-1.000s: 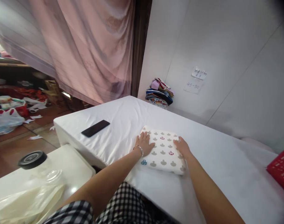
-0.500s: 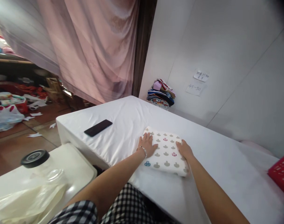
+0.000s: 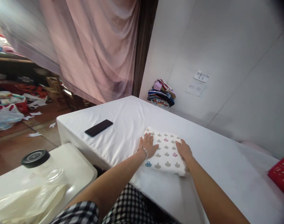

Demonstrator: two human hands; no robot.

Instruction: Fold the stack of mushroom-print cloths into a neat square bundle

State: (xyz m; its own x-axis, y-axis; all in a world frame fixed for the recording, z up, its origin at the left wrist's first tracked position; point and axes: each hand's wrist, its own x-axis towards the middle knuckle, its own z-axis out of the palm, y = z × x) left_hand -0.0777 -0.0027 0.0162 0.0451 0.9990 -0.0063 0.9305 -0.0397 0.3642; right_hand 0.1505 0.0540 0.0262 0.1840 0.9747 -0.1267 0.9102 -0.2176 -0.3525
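A folded white cloth [image 3: 166, 160] printed with grey mushroom shapes, plus a few red and blue ones, lies flat on the white-covered table [image 3: 118, 115]. My left hand [image 3: 148, 145], with a bracelet at the wrist, rests on its left side, fingers spread and palm down. Along the right edge of the cloth lies my right hand [image 3: 184, 150], its thumb on top and its fingers stretched forward. Both hands touch the cloth without lifting it. The undersides of the right fingers are hidden.
A black phone [image 3: 99, 128] lies on the table's left part. Folded clothes [image 3: 160, 95] are stacked by the wall at the far end. At right is a red basket [image 3: 281, 174]. A clear jar with a black lid [image 3: 35, 158] and a plastic bag [image 3: 32, 202] stand at lower left.
Both hands stay on the folded cloth, almost in the same place. Its lower right edge has shifted very slightly, and the camera view has moved a little.
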